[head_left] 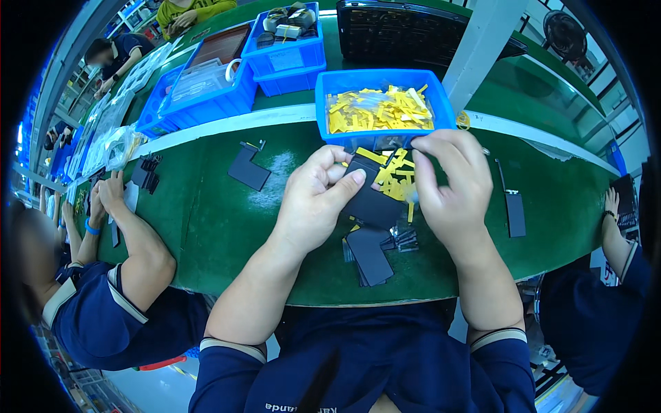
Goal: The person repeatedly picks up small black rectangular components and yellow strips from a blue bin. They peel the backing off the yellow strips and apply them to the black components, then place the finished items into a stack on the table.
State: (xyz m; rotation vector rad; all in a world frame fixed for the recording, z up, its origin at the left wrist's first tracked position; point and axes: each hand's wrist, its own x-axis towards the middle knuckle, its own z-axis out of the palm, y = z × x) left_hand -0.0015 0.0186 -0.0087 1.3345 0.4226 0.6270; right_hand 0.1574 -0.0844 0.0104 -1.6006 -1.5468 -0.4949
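Note:
My left hand [318, 196] is closed on a flat black L-shaped piece [372, 204], thumb on top, held above the table. A yellow strip [372, 156] lies along the piece's far end. To the right, my right hand [454, 186] has its thumb and forefinger bent toward each other near the piece; anything between them is too small to make out. Loose yellow strips [394, 187] lie on the table between and beyond my hands. Just below the held piece sits a small stack of similar black pieces [370, 256], beside several thin dark pieces [405, 239].
A blue bin [446, 103] of yellow strips stands ahead. One black piece [249, 169] lies left by white powder, another [515, 213] right. Further blue bins [286, 58] stand at the back left. A white post [482, 51] rises behind. Co-workers sit on both sides.

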